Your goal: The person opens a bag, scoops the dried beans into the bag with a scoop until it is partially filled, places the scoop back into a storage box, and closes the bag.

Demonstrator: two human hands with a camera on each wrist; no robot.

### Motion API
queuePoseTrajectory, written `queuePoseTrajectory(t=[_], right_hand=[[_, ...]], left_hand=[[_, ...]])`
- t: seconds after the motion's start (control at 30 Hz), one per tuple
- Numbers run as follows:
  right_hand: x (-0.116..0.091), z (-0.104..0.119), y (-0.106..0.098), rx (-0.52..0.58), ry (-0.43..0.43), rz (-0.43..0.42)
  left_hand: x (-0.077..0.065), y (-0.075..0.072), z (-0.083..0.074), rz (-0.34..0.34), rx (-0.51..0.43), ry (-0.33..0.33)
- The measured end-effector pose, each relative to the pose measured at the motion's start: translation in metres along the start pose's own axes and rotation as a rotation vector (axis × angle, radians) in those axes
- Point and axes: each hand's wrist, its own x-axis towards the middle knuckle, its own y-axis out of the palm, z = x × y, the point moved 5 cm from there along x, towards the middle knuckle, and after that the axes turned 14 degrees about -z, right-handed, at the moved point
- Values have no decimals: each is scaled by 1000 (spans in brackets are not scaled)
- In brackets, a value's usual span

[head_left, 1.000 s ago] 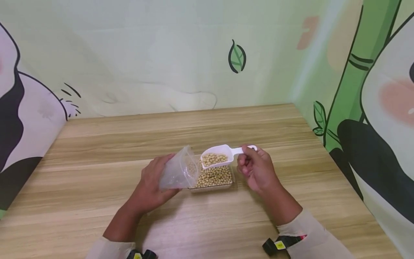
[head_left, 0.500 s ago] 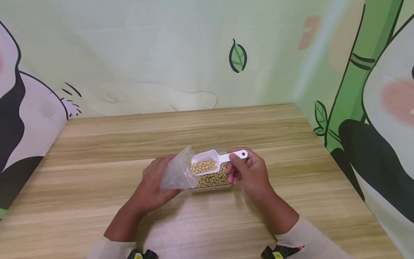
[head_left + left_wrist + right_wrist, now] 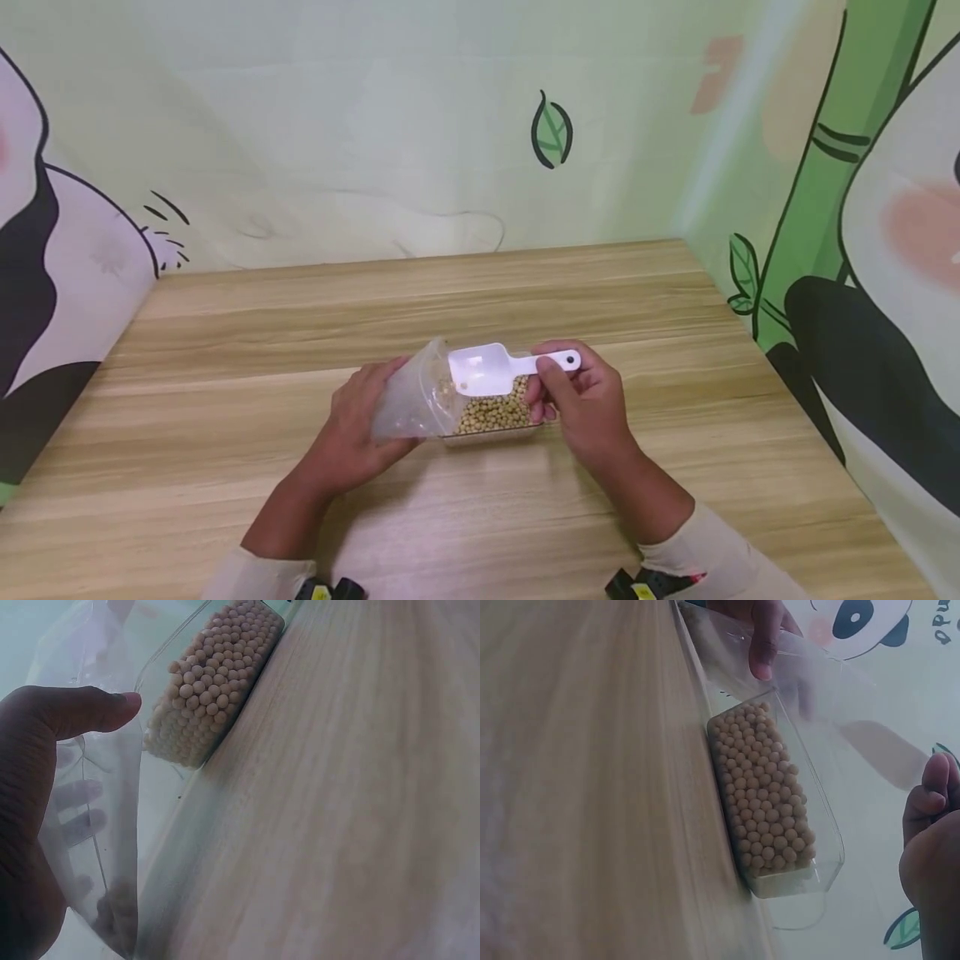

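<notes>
My left hand (image 3: 358, 425) grips a clear plastic bag (image 3: 408, 396), thumb on the near side and fingers behind, its mouth tilted toward the right. In the left wrist view, a few dark-looking pieces lie low in the bag (image 3: 112, 825). My right hand (image 3: 588, 400) pinches the handle of a white scoop (image 3: 483, 369). The scoop is tipped at the bag's mouth, with a stray bean or so visible on it. Beneath the scoop stands a clear rectangular container (image 3: 829, 862) holding round, pale soybeans (image 3: 495, 414).
The wood-grain table (image 3: 480, 517) bears the container near its middle. Behind it and on both sides rises a pale green wall covering (image 3: 337, 150) with printed pandas, bamboo and leaves.
The scoop, full of soybeans a second ago, has moved left to the bag's mouth and tipped; nearly all its beans are gone from it. My left hand has hardly moved.
</notes>
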Motion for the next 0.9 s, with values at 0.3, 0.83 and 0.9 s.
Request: queuePoseTrajectory(t=[0.3,0.83,0.9], right_hand=[[5,-1,-6,44,24,-82],[18,-8,-19,-160,-2,-251],[16,-6,-18,-212,-44,-230]], left_hand=[[-1,1,1,0,13,1],[0,-1,2,-36,11,36],[0,-1,2,-33,11,36]])
